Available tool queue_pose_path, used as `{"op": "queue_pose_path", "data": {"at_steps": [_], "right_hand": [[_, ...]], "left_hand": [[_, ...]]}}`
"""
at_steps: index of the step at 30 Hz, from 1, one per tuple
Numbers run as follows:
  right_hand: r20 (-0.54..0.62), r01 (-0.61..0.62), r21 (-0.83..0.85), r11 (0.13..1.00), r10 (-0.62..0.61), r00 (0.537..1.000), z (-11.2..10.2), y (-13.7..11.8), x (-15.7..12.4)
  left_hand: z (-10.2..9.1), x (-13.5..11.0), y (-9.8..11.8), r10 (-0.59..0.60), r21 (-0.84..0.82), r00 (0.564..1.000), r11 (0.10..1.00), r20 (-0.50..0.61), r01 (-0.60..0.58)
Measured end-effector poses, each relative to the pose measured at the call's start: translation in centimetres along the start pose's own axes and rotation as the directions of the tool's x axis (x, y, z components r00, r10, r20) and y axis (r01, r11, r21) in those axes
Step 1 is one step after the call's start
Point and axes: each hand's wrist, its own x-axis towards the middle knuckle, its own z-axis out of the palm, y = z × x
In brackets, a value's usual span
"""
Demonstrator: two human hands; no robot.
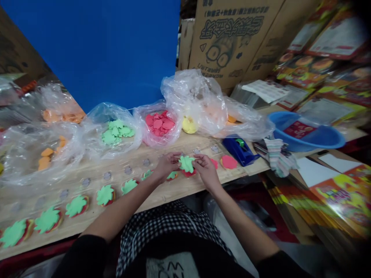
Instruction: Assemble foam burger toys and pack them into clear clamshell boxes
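Observation:
Both my hands pinch a green leaf-shaped foam piece (pixel 187 163) over a red foam disc on the wooden board (pixel 162 193). My left hand (pixel 166 165) grips its left edge, fingers closed. On its right edge is my right hand (pixel 205 168), also closed. A row of stacks topped with green foam leaves (pixel 75 205) runs along the board to the left. To the right lie bare red foam discs (pixel 228 161).
Clear plastic bags hold green leaves (pixel 116 132), red discs (pixel 160 123), a yellow piece (pixel 189 125) and orange pieces (pixel 45 158). A blue tape dispenser (pixel 240 150), a folded cloth (pixel 276 156) and a blue basin (pixel 307 133) sit right. Cardboard boxes and printed cards stand behind.

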Motion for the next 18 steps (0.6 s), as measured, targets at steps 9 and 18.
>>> {"op": "queue_pose_path", "data": {"at_steps": [9,18], "right_hand": [[0.002,0.095,-0.568,0.817,-0.114,0.994,-2.1,2.4,0.3],[0.17,0.205,-0.965,0.166,-0.205,0.964,-2.0,1.6,-0.9]], "left_hand": [[0.5,3.4,-2.0,0.224,0.737,0.968,0.634,0.115,-0.234],[0.4,3.0,-3.1,0.305,0.86,0.908,0.335,0.288,-0.385]]}}
